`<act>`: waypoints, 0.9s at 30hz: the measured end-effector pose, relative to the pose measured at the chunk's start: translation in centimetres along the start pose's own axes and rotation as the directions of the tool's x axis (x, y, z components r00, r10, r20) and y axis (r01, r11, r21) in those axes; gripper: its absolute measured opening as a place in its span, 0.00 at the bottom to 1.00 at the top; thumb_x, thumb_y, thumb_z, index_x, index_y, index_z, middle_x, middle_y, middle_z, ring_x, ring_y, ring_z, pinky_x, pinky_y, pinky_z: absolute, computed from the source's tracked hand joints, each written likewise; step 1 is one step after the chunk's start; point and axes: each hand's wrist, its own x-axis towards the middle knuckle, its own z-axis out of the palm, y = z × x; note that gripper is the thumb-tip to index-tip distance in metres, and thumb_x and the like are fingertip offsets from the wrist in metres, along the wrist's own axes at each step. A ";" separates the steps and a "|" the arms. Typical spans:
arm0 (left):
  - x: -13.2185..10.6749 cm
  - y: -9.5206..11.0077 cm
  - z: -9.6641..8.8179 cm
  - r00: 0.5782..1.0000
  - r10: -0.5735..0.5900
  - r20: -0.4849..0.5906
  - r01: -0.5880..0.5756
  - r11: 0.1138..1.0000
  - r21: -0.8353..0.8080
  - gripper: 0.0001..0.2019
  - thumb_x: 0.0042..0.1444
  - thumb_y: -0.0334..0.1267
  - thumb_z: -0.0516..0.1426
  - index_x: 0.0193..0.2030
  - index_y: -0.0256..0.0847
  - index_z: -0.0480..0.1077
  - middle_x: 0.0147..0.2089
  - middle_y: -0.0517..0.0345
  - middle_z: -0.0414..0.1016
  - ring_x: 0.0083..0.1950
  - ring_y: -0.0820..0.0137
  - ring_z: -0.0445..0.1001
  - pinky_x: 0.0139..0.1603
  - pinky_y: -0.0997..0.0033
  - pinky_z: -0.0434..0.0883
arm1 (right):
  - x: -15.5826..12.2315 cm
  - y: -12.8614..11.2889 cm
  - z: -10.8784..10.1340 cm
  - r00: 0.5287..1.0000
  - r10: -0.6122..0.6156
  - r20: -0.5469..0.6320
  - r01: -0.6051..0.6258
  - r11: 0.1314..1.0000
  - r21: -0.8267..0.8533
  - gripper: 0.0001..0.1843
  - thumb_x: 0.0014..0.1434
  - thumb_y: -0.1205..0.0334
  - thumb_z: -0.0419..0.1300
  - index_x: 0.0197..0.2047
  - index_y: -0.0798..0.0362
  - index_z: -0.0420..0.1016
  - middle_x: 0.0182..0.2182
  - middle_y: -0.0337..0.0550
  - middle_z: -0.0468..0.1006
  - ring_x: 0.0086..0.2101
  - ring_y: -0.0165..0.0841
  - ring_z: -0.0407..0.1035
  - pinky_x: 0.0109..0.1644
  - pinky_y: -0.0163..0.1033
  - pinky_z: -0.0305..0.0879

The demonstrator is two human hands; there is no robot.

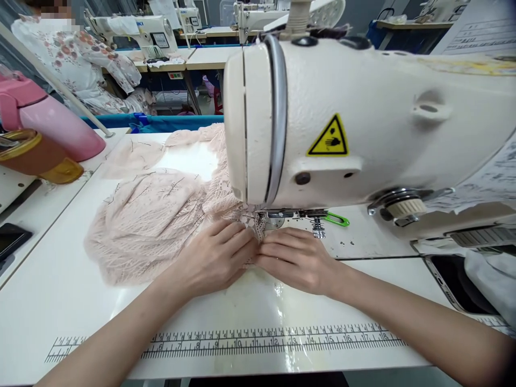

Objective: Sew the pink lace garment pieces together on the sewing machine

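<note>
Pale pink lace fabric [149, 226] lies bunched on the table to the left of the sewing machine [322, 118], its edge running under the machine head near the needle. My left hand [226, 250] is closed on the lace just in front of the needle area. Close against it, fingertips meeting, my right hand [294, 258] pinches the edge of the same lace. The fingertips and the exact piece between them are partly hidden. Behind my right hand, a green thread snipper or hook-like tool [337, 219] rests on the machine bed.
At left stand a pink bottle [60, 118] and an amber cup [44, 156], with a dark phone [12, 239] nearby. Another phone [459, 285] and white cloth [492, 285] lie at right. A printed ruler [258, 344] runs along the front edge. A person [80, 59] sits beyond.
</note>
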 end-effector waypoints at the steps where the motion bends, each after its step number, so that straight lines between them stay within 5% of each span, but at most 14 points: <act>1: -0.2 0.0 0.3 0.998 -0.034 0.052 0.036 0.999 -0.031 0.14 0.62 0.37 0.53 0.50 0.31 0.71 0.52 0.44 0.75 0.53 0.59 0.73 0.52 0.59 0.71 | 0.0 0.0 0.1 0.999 -0.019 -0.028 0.019 1.000 0.006 0.05 0.59 0.70 0.61 0.38 0.52 0.75 0.35 0.32 0.80 0.41 0.26 0.71 0.44 0.34 0.69; 3: -0.5 -0.1 0.8 0.986 -0.078 0.147 0.089 0.994 -0.070 0.25 0.62 0.40 0.51 0.62 0.26 0.61 0.64 0.38 0.65 0.64 0.55 0.65 0.61 0.56 0.67 | 0.0 0.1 0.2 0.994 -0.049 -0.094 0.051 0.998 0.020 0.04 0.58 0.70 0.62 0.39 0.55 0.75 0.35 0.35 0.80 0.39 0.27 0.72 0.43 0.34 0.71; 7: -1.1 -0.2 1.4 0.960 -0.124 0.250 0.159 0.979 -0.126 0.32 0.61 0.43 0.51 0.68 0.27 0.52 0.68 0.40 0.58 0.68 0.55 0.59 0.64 0.54 0.65 | 0.3 0.0 0.4 0.991 -0.053 -0.119 0.055 0.998 0.013 0.04 0.58 0.70 0.61 0.38 0.56 0.75 0.33 0.35 0.80 0.34 0.27 0.73 0.41 0.34 0.73; 15: -0.7 -0.6 0.8 0.938 -0.150 0.313 0.198 0.972 -0.126 0.30 0.59 0.44 0.52 0.68 0.38 0.56 0.68 0.46 0.59 0.67 0.55 0.62 0.66 0.48 0.61 | 0.7 -0.5 0.7 0.985 -0.068 -0.160 0.068 0.998 -0.006 0.03 0.58 0.69 0.61 0.32 0.55 0.75 0.28 0.33 0.79 0.29 0.25 0.72 0.36 0.32 0.73; 27: -0.4 -1.0 0.8 0.952 -0.142 0.271 0.178 0.978 -0.111 0.28 0.56 0.39 0.52 0.65 0.34 0.61 0.65 0.45 0.64 0.64 0.55 0.66 0.64 0.50 0.64 | 0.8 -0.6 1.2 0.971 -0.127 -0.205 0.121 0.992 -0.039 0.04 0.57 0.68 0.62 0.31 0.56 0.76 0.26 0.35 0.78 0.29 0.25 0.71 0.38 0.32 0.73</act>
